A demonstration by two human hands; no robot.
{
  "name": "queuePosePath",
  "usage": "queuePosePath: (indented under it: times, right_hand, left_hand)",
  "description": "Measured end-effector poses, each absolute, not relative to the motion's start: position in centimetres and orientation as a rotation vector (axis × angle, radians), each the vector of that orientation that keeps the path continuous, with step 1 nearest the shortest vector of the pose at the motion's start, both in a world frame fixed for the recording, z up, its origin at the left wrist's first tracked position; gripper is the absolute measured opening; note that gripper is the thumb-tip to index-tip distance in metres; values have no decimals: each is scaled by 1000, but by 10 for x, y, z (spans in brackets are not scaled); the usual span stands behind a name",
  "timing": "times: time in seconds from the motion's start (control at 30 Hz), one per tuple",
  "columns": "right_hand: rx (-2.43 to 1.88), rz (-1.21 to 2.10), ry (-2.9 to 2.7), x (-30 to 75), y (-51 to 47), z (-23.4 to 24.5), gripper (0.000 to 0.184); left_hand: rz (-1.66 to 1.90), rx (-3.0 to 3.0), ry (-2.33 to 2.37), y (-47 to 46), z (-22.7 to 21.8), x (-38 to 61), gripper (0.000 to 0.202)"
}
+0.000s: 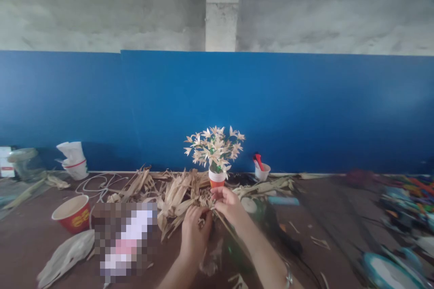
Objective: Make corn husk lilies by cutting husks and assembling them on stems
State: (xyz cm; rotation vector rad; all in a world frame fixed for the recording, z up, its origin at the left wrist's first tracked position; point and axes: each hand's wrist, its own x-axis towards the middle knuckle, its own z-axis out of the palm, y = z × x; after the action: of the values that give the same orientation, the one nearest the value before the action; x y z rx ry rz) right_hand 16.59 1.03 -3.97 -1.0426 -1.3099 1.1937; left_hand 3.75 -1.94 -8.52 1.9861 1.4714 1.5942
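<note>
My left hand [194, 234] and my right hand [229, 203] meet over the brown table, both with fingers pinched on a small piece of dried husk [207, 207] with a thin stem running down to the right. Just behind them stands a small orange and white cup [217, 179] holding a bunch of pale handmade husk flowers [214, 146]. A heap of dried corn husks [171, 192] lies to the left of the hands. A bracelet shows on my right wrist.
A red paper cup [72, 213] and a stack of white cups [74, 159] stand at the left. A small white cup with a red tool [261, 170] is behind on the right. Coloured blurred items [405, 203] crowd the right side. A blue wall panel [271, 108] backs the table.
</note>
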Motion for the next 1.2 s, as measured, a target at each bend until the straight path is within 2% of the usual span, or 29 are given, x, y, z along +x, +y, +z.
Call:
queuePosePath:
  times: [0.43, 0.6, 0.77, 1.2]
  right_hand:
    - [-1043, 1180, -1457, 166, 11, -40, 37]
    - [-1115, 1253, -1432, 167, 7, -32, 25]
    - [-1191, 1137, -1558, 172, 9, -33, 17]
    - [-1250, 1118, -1600, 175, 9, -30, 8]
  left_hand:
    - [1625, 2051, 1458, -21, -82, 37, 14]
    - [1609, 2038, 1452, -21, -82, 36, 14]
    - [1635, 2039, 1454, -20, -82, 36, 13]
    - [1657, 2076, 1480, -22, -81, 35, 16]
